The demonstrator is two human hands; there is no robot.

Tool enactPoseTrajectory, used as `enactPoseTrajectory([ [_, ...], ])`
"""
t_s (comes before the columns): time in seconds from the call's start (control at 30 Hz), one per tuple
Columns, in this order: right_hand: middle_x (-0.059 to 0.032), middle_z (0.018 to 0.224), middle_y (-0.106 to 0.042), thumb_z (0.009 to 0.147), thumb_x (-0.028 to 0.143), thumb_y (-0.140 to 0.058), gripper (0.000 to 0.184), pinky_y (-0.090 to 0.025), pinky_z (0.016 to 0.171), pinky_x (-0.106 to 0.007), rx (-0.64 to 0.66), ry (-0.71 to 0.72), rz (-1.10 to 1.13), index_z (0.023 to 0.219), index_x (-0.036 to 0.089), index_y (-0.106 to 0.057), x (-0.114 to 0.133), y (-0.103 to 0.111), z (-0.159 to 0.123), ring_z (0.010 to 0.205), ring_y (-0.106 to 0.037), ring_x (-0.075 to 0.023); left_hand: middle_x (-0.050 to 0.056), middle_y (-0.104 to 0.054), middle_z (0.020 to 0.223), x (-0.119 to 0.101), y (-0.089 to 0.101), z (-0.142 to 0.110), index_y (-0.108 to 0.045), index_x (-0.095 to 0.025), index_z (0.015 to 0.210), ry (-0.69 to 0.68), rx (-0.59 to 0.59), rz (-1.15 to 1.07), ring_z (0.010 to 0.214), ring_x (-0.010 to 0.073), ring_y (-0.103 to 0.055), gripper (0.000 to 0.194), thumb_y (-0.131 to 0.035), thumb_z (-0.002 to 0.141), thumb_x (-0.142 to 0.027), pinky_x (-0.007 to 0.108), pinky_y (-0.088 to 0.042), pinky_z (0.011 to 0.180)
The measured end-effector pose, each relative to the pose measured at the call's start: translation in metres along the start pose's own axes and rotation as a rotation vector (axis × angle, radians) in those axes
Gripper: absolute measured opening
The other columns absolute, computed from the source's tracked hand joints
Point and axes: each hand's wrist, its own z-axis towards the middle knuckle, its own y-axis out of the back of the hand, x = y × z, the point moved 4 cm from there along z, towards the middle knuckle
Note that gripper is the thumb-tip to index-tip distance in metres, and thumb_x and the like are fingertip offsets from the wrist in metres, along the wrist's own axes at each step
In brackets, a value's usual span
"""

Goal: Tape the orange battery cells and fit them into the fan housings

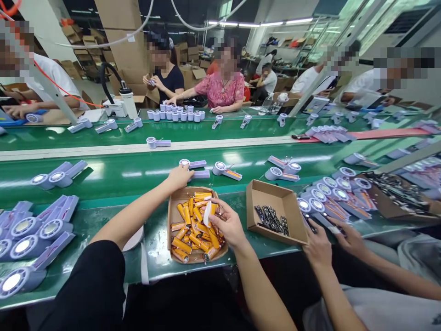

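Observation:
My left hand (179,177) reaches over the green belt, its fingers closed around the round head of a lilac handheld fan housing, whose open handle (201,174) points right. Just behind it lies another fan housing (198,164). My right hand (229,225) pinches an orange battery (212,209) with a white strip on it, above the near box. Many orange batteries with thin wires fill that cardboard box (170,230). Further fan housings, such as one with an orange battery in its handle (232,174), lie along the belt.
On the left, lilac fan housings (24,246) are piled. A cardboard box (272,193) of small dark boards stands right of the batteries. A co-worker's hands (319,246) work beside it, near stacked fan housings (339,195). Other people sit across the belt (113,179). A white tape roll (133,240) lies by my left forearm.

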Motion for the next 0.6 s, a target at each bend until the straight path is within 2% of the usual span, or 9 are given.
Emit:
enactPoseTrajectory([
  [0.1,-0.0103,0.114,-0.087,0.076,0.052,-0.098,0.067,-0.069,0.100,-0.046,-0.013,0.017,-0.012,0.131,0.027,-0.070,0.001,-0.001,0.002,0.114,-0.083,-0.0329,0.018,-0.063,0.147,0.024,0.006,-0.018,-0.072,-0.025,0.141,0.023,0.029,-0.020,0.124,0.0323,-0.066,0.044,-0.052,0.104,-0.014,0.043,-0.059,0.098],
  [0.2,-0.0100,0.110,-0.087,0.074,0.051,-0.098,0.067,-0.069,0.098,-0.045,-0.008,0.044,-0.026,0.131,0.026,-0.071,0.003,-0.003,0.004,0.111,-0.084,-0.0329,0.016,-0.067,0.144,0.043,0.009,-0.028,-0.075,-0.023,0.138,0.049,0.050,-0.043,0.128,0.0333,-0.067,0.037,-0.057,0.106,-0.027,0.044,-0.058,0.105],
  [0.3,-0.0102,0.108,-0.087,0.074,0.047,-0.099,0.069,-0.070,0.093,-0.043,0.008,0.058,-0.017,0.132,0.026,-0.069,0.003,-0.004,0.007,0.108,-0.084,-0.0319,0.015,-0.069,0.147,0.048,0.003,-0.027,-0.075,-0.022,0.137,0.097,0.047,-0.084,0.129,0.0329,-0.069,0.042,-0.062,0.106,-0.048,0.040,-0.058,0.106],
  [0.37,-0.0104,0.109,-0.087,0.075,0.045,-0.098,0.068,-0.069,0.092,-0.041,0.007,0.070,-0.018,0.133,0.025,-0.068,0.001,-0.004,0.009,0.108,-0.084,-0.0308,0.015,-0.073,0.142,0.047,-0.003,-0.022,-0.074,-0.020,0.136,0.160,0.035,-0.110,0.127,0.0324,-0.072,0.047,-0.059,0.106,-0.053,0.037,-0.059,0.102],
  [0.47,-0.0108,0.113,-0.087,0.077,0.049,-0.097,0.068,-0.068,0.093,-0.040,-0.019,0.101,-0.040,0.133,0.025,-0.069,-0.003,-0.002,0.010,0.111,-0.083,-0.0307,0.017,-0.078,0.135,0.042,-0.006,-0.013,-0.076,-0.017,0.130,0.237,0.023,-0.135,0.126,0.0312,-0.074,0.042,-0.055,0.108,-0.045,0.034,-0.059,0.100],
  [0.6,-0.0095,0.111,-0.087,0.075,0.052,-0.096,0.070,-0.067,0.095,-0.041,-0.020,0.104,-0.090,0.134,0.024,-0.070,-0.009,-0.001,0.011,0.109,-0.083,-0.0305,0.018,-0.080,0.134,0.050,0.004,-0.014,-0.078,-0.017,0.128,0.230,0.020,-0.121,0.125,0.0315,-0.076,0.035,-0.058,0.103,-0.032,0.033,-0.060,0.099],
])
